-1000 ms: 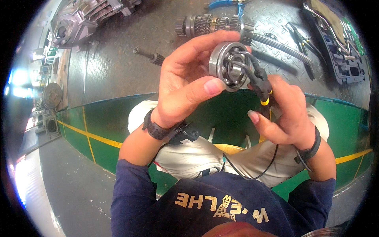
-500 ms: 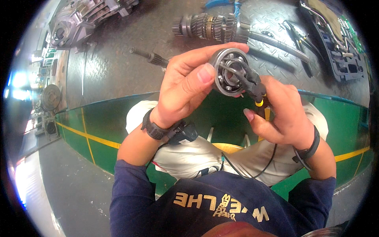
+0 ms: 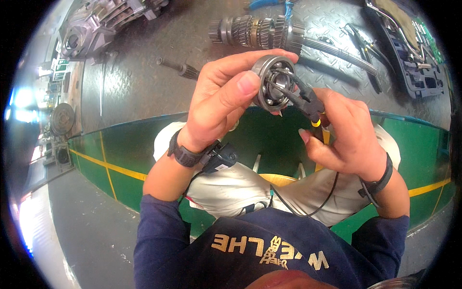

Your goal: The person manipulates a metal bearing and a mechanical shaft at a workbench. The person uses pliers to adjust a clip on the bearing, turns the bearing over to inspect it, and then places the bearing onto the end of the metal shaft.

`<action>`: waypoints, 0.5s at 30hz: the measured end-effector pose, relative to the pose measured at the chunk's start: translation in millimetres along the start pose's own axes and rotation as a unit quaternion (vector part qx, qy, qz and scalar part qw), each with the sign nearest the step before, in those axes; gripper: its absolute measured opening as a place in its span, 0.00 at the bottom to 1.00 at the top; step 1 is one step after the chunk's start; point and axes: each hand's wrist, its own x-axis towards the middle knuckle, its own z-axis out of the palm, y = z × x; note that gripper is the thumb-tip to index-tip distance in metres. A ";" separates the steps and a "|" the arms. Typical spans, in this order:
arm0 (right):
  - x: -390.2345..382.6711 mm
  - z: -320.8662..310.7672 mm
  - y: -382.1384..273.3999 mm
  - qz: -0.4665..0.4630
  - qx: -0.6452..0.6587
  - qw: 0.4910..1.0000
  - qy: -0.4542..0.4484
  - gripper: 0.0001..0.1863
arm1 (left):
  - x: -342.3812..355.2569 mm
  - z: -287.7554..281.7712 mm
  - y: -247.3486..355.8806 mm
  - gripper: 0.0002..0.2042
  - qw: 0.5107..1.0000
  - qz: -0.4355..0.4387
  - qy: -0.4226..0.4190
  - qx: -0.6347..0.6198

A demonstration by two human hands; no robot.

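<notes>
My left hand [image 3: 216, 96] is wrapped around a steel ball bearing [image 3: 270, 96], its thumb pressed near the outer ring and its fingers along the back and top. Black-jawed pliers [image 3: 308, 103] with a yellow band are held in my right hand [image 3: 339, 135], their thin curved prongs reaching across the bearing's face into the middle; whether they touch the inner ring I cannot tell. Beyond both hands, a geared shaft assembly [image 3: 262, 33] lies on the metal bench, with a shorter splined shaft [image 3: 180, 69] to its left.
A cast housing [image 3: 91, 33] sits back left on the diamond-plate bench top [image 3: 134, 86]. At right lie more pliers [image 3: 365, 50] and an open tool case [image 3: 418, 82]. A blue tool [image 3: 260, 5] is at the far edge. The bench's green front [image 3: 110, 168] is below.
My left thumb has moved up along the bearing. The bearing dipped half a second ago, then rose slightly and shifted left. My right hand and the pliers have shifted slightly with it.
</notes>
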 end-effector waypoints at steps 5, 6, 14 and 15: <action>-1.0 -1.8 -0.1 0.021 -0.016 1.000 -0.002 0.29 | 2.1 0.5 0.6 0.47 0.999 -0.033 -0.011 -0.025; -0.9 -1.6 -0.5 0.025 -0.017 1.000 -0.002 0.29 | 1.6 2.4 -0.9 0.47 0.998 -0.034 -0.005 -0.046; -2.3 -3.7 -0.7 0.046 -0.008 0.999 -0.017 0.29 | 1.9 -1.0 -3.9 0.44 0.999 -0.011 0.001 -0.035; -2.6 -3.7 -0.5 0.048 -0.012 0.999 -0.019 0.29 | 1.5 -2.2 -4.2 0.44 0.999 -0.026 -0.017 -0.041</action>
